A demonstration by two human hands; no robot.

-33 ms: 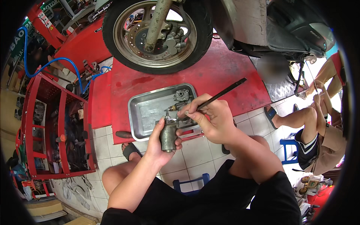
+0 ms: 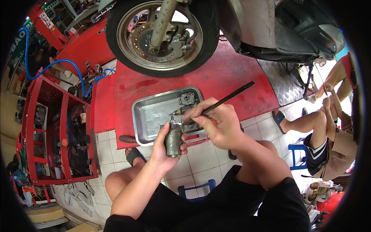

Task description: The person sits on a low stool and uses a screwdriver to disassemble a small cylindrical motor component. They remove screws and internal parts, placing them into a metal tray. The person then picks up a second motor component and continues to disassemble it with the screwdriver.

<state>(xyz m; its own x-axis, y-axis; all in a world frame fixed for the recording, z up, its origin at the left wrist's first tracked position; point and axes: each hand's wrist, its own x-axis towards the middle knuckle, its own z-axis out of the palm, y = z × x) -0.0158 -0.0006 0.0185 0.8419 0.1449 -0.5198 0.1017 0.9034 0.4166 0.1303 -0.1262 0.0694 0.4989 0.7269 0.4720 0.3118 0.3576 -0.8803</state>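
Note:
My left hand (image 2: 160,149) is wrapped round a grey metal cylinder (image 2: 173,144), which looks like a small starter motor, held upright with a thin shaft at its top. Between thumb and fingers, my right hand (image 2: 218,121) pinches a long, thin dark rod (image 2: 232,96) like a pen. The rod slants up to the right; its lower end, by the cylinder's top, is hidden by my fingers. Just beyond both hands lies a shallow steel tray (image 2: 136,112). In it are a silver cast metal part (image 2: 187,98) and a brass-coloured fitting (image 2: 177,112).
The tray sits on a red metal platform (image 2: 232,73) under a motorbike's front wheel (image 2: 127,63). A wooden handle (image 2: 127,138) lies at its left edge. A red tool cart (image 2: 63,135) stands left. At right, another person sits by a blue stool (image 2: 297,156).

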